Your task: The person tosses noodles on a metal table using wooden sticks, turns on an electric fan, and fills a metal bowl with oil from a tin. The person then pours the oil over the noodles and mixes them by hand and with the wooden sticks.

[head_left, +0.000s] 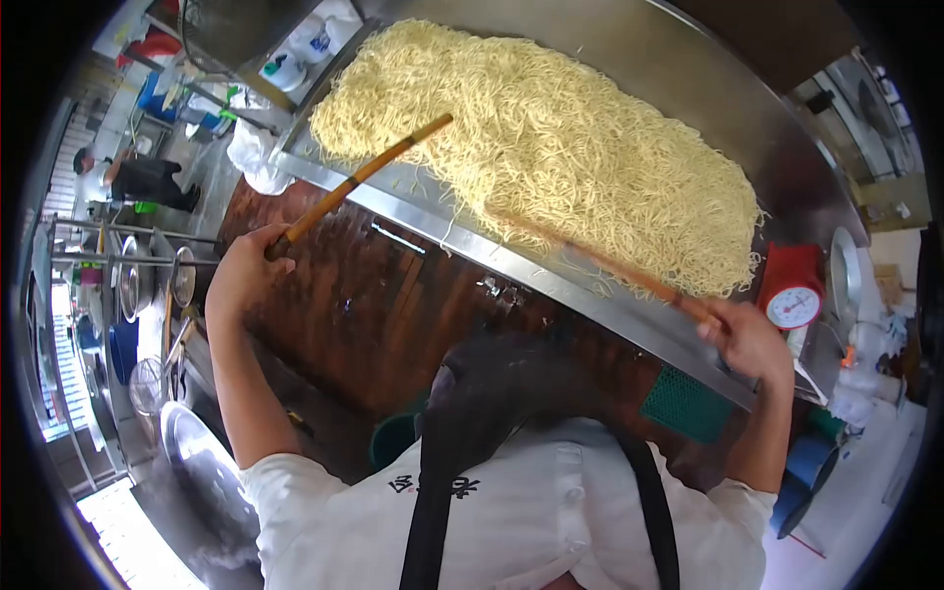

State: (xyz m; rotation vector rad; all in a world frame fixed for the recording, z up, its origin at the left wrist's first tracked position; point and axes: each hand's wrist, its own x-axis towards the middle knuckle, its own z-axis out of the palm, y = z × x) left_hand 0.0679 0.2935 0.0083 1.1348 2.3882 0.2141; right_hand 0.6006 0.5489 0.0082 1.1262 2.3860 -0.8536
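Observation:
A big heap of pale yellow noodles covers most of a wide metal tray. My left hand is closed around one end of a wooden stick, whose darker tip lies over the left part of the heap. In my right hand is a second wooden stick, slightly blurred, reaching left across the front edge of the noodles. A few loose strands hang over the tray's front rim. Both hands stay outside the heap, to its left and right.
Right of the tray stands a red dial scale. A green perforated mat lies on the wet brown floor. At the lower left, steam rises near a large round metal lid or pan. Another person stands far left.

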